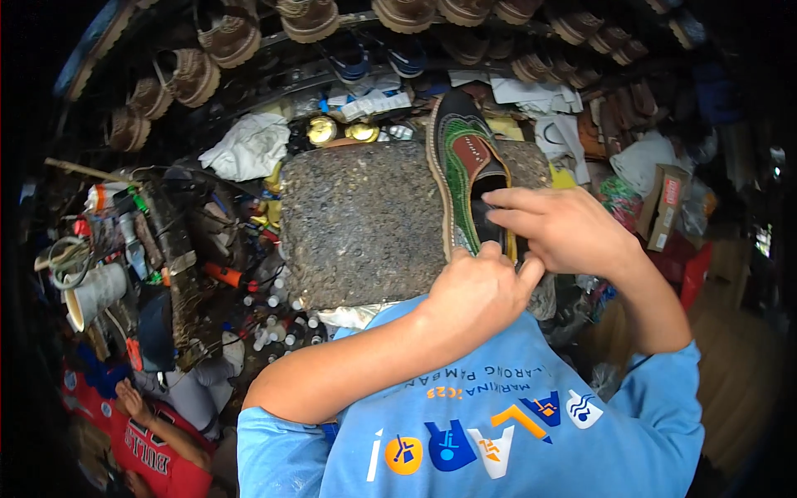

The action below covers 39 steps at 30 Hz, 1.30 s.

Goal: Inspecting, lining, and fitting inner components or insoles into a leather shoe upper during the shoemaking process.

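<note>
A low-cut shoe point(462, 162) with green, red-brown and black panels and pale stitching along its sole edge lies toe-away at the right part of a worn, dark block point(357, 220). My left hand point(486, 290) is closed about its heel end, fingers curled over the back rim. From the right, my right hand point(573, 228) grips the collar side, with bent fingers reaching over the shoe's opening. Both hands touch the shoe close together; the heel and the right thumb are largely hidden.
Brown shoes point(228, 37) line shelves at the far side. White crumpled cloth point(246, 147) and open tins point(322, 130) sit beyond the block. Tools and a white roll point(98, 292) clutter the left, near small bottles. A box point(664, 207) stands right. Another person in red point(162, 448) is at lower left.
</note>
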Tool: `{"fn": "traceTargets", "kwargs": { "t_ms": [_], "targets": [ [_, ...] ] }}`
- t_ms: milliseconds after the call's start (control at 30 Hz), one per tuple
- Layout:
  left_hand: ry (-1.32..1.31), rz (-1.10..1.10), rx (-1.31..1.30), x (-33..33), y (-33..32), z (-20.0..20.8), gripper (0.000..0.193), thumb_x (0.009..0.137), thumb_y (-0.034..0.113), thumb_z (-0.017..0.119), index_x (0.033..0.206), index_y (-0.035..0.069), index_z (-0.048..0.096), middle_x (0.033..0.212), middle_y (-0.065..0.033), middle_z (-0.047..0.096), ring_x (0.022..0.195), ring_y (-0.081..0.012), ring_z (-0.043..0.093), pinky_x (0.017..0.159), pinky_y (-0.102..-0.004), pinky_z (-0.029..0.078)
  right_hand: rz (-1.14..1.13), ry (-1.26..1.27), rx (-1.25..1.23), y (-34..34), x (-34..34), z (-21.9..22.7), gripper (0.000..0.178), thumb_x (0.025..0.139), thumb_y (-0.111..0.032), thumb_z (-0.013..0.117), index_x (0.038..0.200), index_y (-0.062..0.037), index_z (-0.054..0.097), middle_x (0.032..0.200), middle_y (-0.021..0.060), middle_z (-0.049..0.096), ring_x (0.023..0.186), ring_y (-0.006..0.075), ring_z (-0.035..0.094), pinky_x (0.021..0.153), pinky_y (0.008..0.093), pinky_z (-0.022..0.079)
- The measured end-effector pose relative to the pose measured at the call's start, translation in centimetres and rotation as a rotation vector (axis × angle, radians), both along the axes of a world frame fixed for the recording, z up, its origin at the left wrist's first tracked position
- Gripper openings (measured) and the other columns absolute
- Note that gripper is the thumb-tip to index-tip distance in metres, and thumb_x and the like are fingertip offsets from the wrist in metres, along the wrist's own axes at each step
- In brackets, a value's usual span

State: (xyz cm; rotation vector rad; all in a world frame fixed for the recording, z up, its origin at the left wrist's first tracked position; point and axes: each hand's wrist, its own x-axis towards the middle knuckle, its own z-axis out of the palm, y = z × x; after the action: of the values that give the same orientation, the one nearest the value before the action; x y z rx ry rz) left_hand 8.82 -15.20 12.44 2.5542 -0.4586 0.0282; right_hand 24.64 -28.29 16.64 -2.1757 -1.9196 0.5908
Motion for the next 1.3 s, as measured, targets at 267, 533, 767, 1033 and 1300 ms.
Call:
{"fn": "traceTargets", "kwargs": {
  "t_ms": [267,533,767,1033,1300],
  "targets": [
    [0.147,-0.22,0.058,1.7,0.1,-1.0,0.017,0.085,0.013,0.061,0.095,0.003,0.071,0.079,-0.0123,0.072,0.076,-0.027,0.073,0.058,-0.0381,0.06,0.18,-0.288,-0.511,0.6,-1.7,-2.0,0.035,0.092,-0.022,0.062,0.119,-0.0032,0.074,0.141,0.022,0.063,0.084,0.0265,0.077,0.068,0.0402,0.061],
    [0.193,-0.236,0.015,2.2,0.4,-1.3,0.017,0.086,0.013,0.06,0.094,0.004,0.073,0.082,-0.014,0.07,0.081,-0.029,0.072,0.064,-0.0396,0.061,0.173,-0.254,-0.788,2.9,-1.4,-2.3,0.037,0.094,-0.023,0.061,0.123,-0.0048,0.072,0.101,0.0132,0.077,0.078,0.0283,0.076,0.062,0.0424,0.059],
    [0.075,-0.182,-0.023,1.8,1.3,-1.8,0.016,0.085,0.015,0.062,0.094,0.007,0.073,0.084,-0.0089,0.068,0.089,-0.0265,0.068,0.065,-0.0371,0.06,0.098,-0.151,-0.668,2.2,0.2,-1.9,0.04,0.08,-0.012,0.07,0.12,-0.0057,0.074,0.113,0.0158,0.077,0.087,0.0301,0.076,0.07,0.0436,0.06],
    [0.035,-0.212,0.005,2.0,2.9,1.0,0.026,0.084,0.017,0.063,0.106,0.007,0.072,0.082,-0.0043,0.065,0.085,-0.0221,0.065,0.061,-0.0354,0.059,-1.344,0.852,0.707,-4.2,-0.5,-9.0,0.05,0.092,-0.026,0.072,0.134,-0.0012,0.06,0.125,0.0163,0.07,0.093,0.0264,0.071,0.087,0.0411,0.058],
    [0.137,-0.075,-0.009,1.8,2.4,1.6,0.073,0.083,0.024,0.075,0.144,-0.005,0.049,0.091,-0.0102,0.065,0.089,-0.0298,0.065,0.073,-0.0456,0.058,-1.042,2.17,0.774,-0.2,-0.2,-16.1,0.139,0.06,-0.099,0.058,0.157,-0.002,0.037,0.154,0.0199,0.05,0.141,0.0342,0.05,0.118,0.0514,0.041]
  ]
}}
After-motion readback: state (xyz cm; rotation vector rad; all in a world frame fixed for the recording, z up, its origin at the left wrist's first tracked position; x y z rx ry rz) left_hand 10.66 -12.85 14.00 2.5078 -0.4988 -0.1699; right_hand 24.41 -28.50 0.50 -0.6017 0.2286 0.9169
